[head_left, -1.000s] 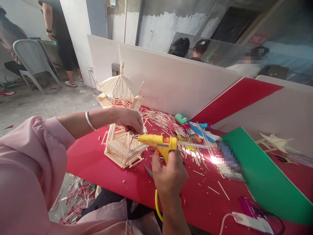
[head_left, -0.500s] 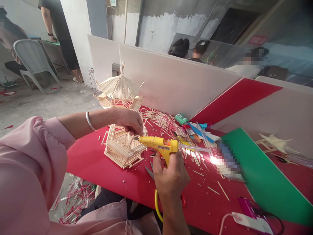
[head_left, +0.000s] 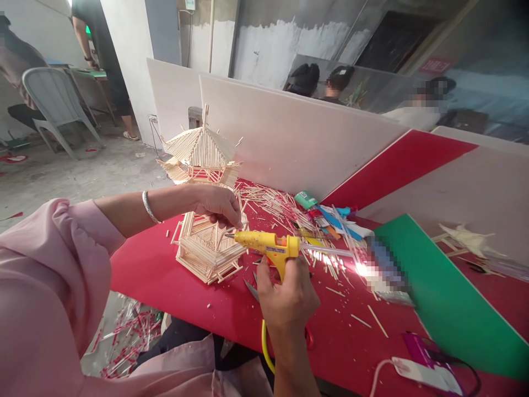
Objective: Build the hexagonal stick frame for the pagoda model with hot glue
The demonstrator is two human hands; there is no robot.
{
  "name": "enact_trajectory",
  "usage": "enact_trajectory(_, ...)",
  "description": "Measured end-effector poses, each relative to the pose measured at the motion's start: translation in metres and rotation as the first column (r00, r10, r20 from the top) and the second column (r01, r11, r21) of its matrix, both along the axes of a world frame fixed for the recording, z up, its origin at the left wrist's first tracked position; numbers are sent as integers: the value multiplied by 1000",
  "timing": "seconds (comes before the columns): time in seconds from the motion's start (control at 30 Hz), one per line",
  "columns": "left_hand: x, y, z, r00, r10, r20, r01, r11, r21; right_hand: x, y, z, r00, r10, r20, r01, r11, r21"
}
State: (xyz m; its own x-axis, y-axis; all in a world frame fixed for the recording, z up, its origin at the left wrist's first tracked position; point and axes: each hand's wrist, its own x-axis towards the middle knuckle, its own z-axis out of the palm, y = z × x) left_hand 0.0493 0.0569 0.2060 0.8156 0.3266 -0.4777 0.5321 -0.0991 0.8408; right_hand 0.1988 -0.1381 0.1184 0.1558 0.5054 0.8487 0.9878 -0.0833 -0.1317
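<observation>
My right hand (head_left: 287,292) is wrapped round a yellow hot glue gun (head_left: 266,242) with a clear glue stick at its back. The gun's nozzle points left, over a six-sided structure of thin wooden sticks (head_left: 202,248). Just above the nozzle, my left hand (head_left: 219,205) has its fingertips pinched together; whatever they hold is too small to make out. Behind that hand stands a pagoda-like roof of sticks (head_left: 200,146), its lower part covered by my wrist. Scissors blades (head_left: 251,289) lie on the red table beside my right hand, partly hidden.
Loose wooden sticks (head_left: 268,201) are scattered at the back of the red table (head_left: 165,275). White boards (head_left: 289,127) wall off the far side, and a green board (head_left: 450,298) leans at the right. A white power strip (head_left: 424,375) lies front right. People sit beyond the boards.
Both hands and the glue gun stay almost in place, with only a very slight shift to the left. In the background, the standing person's arm has moved a little.
</observation>
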Motion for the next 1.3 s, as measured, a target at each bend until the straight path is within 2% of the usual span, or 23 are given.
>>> enact_trajectory(0.23,1,0,1,998,64,-29,-66,997,-41,1,0,-1,1000,3,-17,-3,1000,9)
enact_trajectory(0.67,0,5,-7,999,-26,22,26,1000,0,-6,7,3,1000,3,30,-5,998,61)
enact_trajectory(1.3,-2,-3,-6,999,45,26,-43,997,-56,1,2,0,1000,-20,4,19,993,115)
